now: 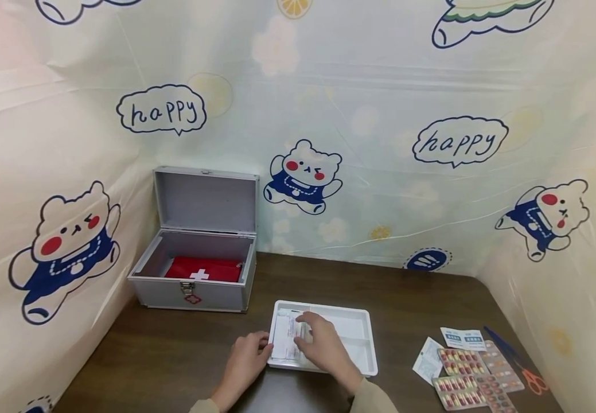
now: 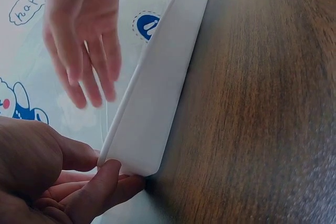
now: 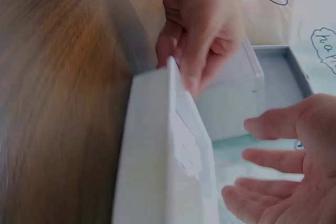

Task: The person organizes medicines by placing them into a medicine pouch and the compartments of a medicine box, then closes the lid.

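A white tray (image 1: 357, 327) divided into compartments sits on the dark wooden table. Flat white packets (image 1: 281, 338) with small print lie in its left compartment. My left hand (image 1: 246, 358) pinches the tray's rim at the front left corner, thumb on one side and fingers on the other, as the left wrist view shows. Over the tray hovers my right hand (image 1: 323, 341); its fingers are apart and loosely bent, with nothing between them in the right wrist view. Part of the tray and packets is hidden beneath that hand.
A silver metal case (image 1: 189, 295) stands back left, lid up, with a red pouch (image 1: 205, 269) inside. At the right lie several blister packs (image 1: 460, 387), paper packets (image 1: 463, 338) and orange-handled scissors (image 1: 535, 381). Printed curtains (image 1: 370, 189) enclose the table.
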### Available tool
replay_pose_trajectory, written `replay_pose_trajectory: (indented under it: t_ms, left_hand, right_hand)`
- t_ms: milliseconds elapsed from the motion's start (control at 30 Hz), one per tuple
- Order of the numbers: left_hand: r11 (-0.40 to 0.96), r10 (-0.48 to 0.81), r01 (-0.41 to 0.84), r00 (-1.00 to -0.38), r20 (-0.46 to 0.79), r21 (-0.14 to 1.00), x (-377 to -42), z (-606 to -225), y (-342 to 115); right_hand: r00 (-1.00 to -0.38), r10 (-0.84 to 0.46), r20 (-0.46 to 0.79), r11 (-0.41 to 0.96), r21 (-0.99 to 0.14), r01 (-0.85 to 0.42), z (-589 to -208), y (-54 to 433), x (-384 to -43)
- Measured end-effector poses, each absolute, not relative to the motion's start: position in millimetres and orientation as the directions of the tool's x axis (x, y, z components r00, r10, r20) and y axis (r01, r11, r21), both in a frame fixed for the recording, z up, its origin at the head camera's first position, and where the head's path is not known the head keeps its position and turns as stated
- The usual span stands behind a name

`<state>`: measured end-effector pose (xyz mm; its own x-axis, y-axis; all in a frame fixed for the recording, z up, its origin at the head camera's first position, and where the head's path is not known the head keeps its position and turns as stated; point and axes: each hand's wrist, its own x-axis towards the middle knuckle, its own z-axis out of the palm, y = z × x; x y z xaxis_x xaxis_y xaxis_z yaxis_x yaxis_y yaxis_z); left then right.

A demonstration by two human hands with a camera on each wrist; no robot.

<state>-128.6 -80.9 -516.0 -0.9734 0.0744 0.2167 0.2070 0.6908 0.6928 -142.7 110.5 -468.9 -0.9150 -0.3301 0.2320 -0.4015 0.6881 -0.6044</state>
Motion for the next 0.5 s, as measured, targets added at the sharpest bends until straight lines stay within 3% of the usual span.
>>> replay_pose_trajectory:
  t_ms: [133, 233, 500]
  left_hand:
    - [0.695, 0.064, 0.189, -0.977, 0.202, 0.694, -129.0, -515.9, -79.9]
    - [0.696, 0.059, 0.180, -0.979, 0.194, 0.695, -128.9, -515.5, -80.4]
    - [0.707, 0.055, 0.152, -0.986, 0.160, 0.691, -131.7, -514.5, -80.7]
  right_hand:
    - [-0.882, -0.385, 0.272, 0.668, -0.577, -0.470, -460.0, 135.8, -142.0]
    - [-0.885, -0.357, 0.299, 0.687, -0.558, -0.465, -456.0, 160.9, -142.0]
    - [-0.972, -0.148, 0.181, 0.841, -0.494, -0.220, -450.6, 245.2, -139.9]
